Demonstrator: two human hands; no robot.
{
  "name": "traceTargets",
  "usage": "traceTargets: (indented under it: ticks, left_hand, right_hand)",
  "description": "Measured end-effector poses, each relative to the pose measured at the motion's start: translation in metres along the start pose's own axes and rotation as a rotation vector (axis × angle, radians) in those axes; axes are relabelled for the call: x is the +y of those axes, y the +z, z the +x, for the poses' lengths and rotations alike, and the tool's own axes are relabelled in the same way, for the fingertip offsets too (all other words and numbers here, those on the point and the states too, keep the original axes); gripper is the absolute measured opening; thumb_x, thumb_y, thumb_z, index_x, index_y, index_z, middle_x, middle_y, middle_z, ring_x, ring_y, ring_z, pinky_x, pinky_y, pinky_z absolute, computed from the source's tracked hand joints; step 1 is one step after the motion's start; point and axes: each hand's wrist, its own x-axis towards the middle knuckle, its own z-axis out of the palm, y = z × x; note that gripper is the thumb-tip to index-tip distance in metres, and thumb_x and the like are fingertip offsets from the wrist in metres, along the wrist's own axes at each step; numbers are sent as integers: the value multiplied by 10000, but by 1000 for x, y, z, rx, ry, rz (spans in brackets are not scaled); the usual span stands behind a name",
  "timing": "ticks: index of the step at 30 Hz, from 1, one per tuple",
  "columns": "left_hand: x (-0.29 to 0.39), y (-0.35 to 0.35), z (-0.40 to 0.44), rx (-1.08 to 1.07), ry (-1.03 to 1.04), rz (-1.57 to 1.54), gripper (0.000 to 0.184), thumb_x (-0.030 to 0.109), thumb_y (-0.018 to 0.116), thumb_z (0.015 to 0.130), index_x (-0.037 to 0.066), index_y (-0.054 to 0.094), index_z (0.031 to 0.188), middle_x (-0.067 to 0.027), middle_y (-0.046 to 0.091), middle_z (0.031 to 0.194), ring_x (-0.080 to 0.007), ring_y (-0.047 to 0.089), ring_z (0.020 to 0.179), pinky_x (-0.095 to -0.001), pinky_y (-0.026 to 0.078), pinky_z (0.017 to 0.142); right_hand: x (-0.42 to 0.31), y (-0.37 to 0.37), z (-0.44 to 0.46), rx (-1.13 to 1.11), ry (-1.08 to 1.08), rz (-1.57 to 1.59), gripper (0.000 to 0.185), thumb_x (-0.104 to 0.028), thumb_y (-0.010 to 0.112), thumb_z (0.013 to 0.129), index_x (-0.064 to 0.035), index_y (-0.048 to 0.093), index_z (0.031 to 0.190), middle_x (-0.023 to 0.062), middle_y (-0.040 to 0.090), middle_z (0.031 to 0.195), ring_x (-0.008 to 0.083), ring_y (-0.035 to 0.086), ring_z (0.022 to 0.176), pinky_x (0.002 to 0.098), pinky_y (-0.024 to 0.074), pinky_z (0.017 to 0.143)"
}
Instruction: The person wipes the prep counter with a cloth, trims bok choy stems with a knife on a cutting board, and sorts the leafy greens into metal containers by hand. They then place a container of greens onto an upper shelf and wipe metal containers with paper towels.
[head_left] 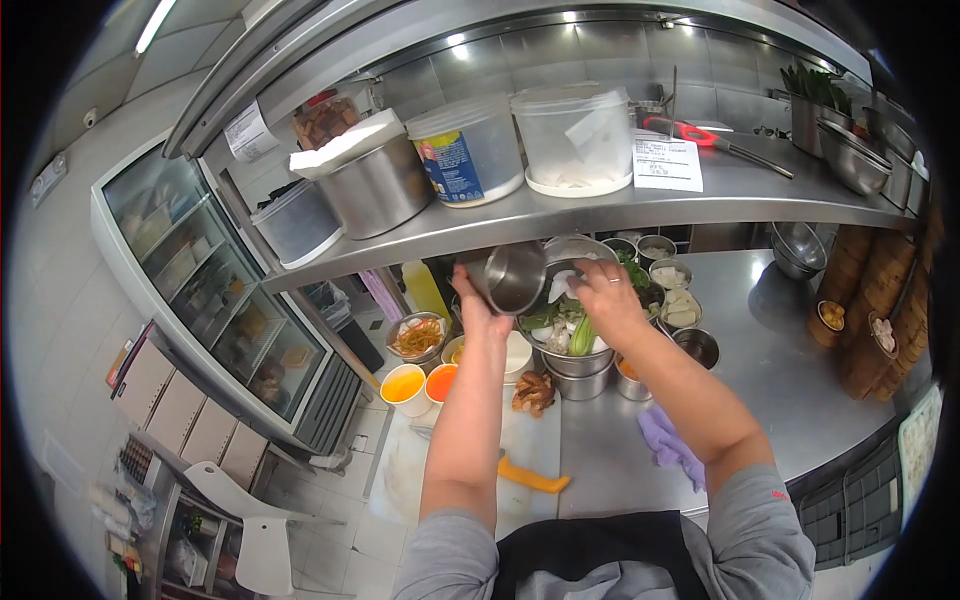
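Note:
My left hand (478,305) grips a small metal pot (514,277), tilted beside a large metal bowl (565,362). In the bowl lie green and white vegetables (578,335). My right hand (608,300) is over the bowl's right part, its fingers bent at a white piece (562,286); whether they pinch it is too small to tell. Below the bowl are a brown clump of food (533,394) and a yellow-handled knife (535,479) on a white cutting board (400,470).
Cups of orange liquid (403,386) and a bowl of shredded vegetables (417,337) stand left. Small metal containers (695,347) and a purple cloth (670,445) lie right. A steel shelf (580,210) with tubs spans above my hands.

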Motion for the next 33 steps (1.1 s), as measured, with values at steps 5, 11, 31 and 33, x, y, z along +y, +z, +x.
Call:
traceTargets:
  ticks: [5,11,31,33]
  left_hand:
    - [-4,-14,5,20,-24,98,601,565,437,957,103,466,1340,-92,554,1313,-281,550,1194,-451,460,1000]
    - [-47,18,-23,-99,-39,275,634,570,489,921,85,466,1330,-114,560,1301,-283,530,1195,-438,419,1023]
    - [-15,-5,-41,34,106,-52,730,687,365,900,185,383,1429,-104,379,1469,-330,378,1343,-567,337,1087]
    - [1,-18,-57,5,72,-158,729,685,355,904,183,380,1432,-112,376,1469,-338,376,1343,-560,338,1090]
  right_hand:
    - [-19,-10,20,-90,70,176,311,-84,575,771,-45,627,1075,118,571,1153,310,593,1001,418,519,821]
    - [-35,23,70,-555,574,337,370,-332,547,860,-84,640,1119,210,646,1130,344,643,1011,403,528,830]
    - [-4,-12,17,159,1040,1952,220,20,568,871,-10,599,1087,108,647,1037,196,637,915,294,562,712]
    - [7,-16,9,144,1019,1621,212,27,579,851,-19,627,1053,103,653,1041,221,638,948,328,559,744]
